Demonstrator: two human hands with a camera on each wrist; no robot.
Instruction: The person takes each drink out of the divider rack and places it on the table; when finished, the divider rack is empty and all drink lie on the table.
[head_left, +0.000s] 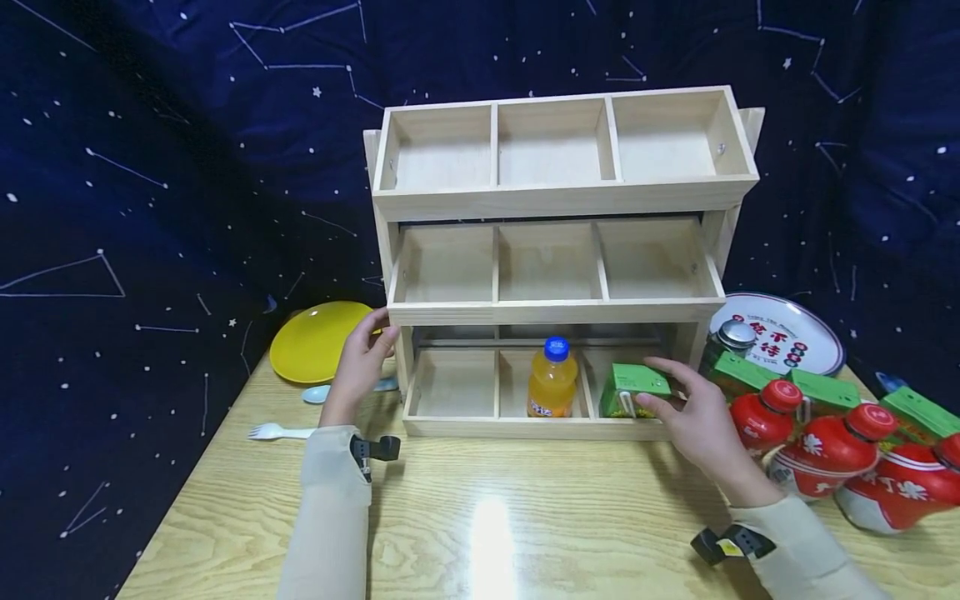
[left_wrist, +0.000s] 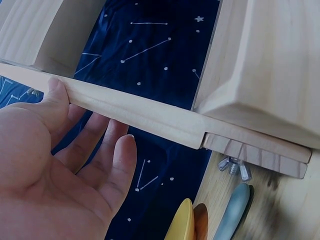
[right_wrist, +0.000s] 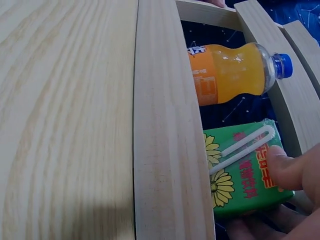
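Observation:
A three-tier wooden rack point(head_left: 570, 313) stands on the table, each tier split into compartments. At its left side my left hand point(head_left: 362, 358) grips the upright, thumb on one side and fingers on the other, as the left wrist view shows on the wooden slat point(left_wrist: 135, 114). My right hand point(head_left: 693, 417) holds a green drink carton point(head_left: 628, 390) in the bottom tier's right compartment. The carton has a white straw point(right_wrist: 242, 149) on its face, and my thumb presses that face. An orange soda bottle point(head_left: 552, 385) with a blue cap stands upright in the bottom middle compartment.
Right of the rack are several red bottles point(head_left: 825, 454), more green cartons point(head_left: 823, 390), a glass jar point(head_left: 731, 340) with a metal lid and a white plate point(head_left: 813, 329). At left lie a yellow plate point(head_left: 311, 342), a white fork point(head_left: 279, 432) and a blue-handled utensil point(head_left: 316, 394).

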